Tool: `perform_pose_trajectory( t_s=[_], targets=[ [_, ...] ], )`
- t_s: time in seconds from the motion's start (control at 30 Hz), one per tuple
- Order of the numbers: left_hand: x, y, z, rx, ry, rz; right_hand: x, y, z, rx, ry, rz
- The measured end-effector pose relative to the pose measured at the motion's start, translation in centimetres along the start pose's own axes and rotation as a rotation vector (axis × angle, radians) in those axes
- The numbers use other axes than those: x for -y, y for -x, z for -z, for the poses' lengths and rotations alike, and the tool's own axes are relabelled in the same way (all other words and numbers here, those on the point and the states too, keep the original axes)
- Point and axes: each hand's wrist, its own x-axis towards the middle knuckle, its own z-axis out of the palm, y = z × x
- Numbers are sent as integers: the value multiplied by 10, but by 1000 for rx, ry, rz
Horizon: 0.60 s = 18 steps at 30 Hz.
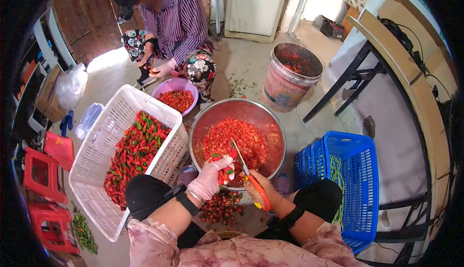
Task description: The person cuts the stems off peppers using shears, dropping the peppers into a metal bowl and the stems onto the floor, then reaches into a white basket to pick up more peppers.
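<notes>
My left hand, in a pale pink glove, grips a bunch of red chili peppers over the near rim of a large steel bowl. My right hand holds orange-handled scissors, their blades pointing up over the bowl beside the bunch. The bowl holds a heap of chopped red chili. A pile of cut chili stems lies on the floor between my knees.
A white crate of red and green chilies leans at my left. A blue basket stands at my right. Opposite, a seated person in a striped shirt works over a purple bowl. Behind stand a bucket, red stools and a table.
</notes>
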Motion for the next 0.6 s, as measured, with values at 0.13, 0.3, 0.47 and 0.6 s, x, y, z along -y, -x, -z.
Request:
perform_pose_trajectory(
  t_s=[0.13, 0.3, 0.47, 0.6],
  targets=[
    [2, -5, 8, -33, -32, 3, -3, 1, 5, -42, -72, -114],
    [3, -3, -3, -113, -80, -71, 0, 4, 6, 8, 128, 125],
    [2, -5, -5, -149, -139, -71, -18, 1, 10, -28, 101, 23],
    [3, -6, -3, -174, -168, -119, 6, 7, 14, -7, 89, -207]
  ],
)
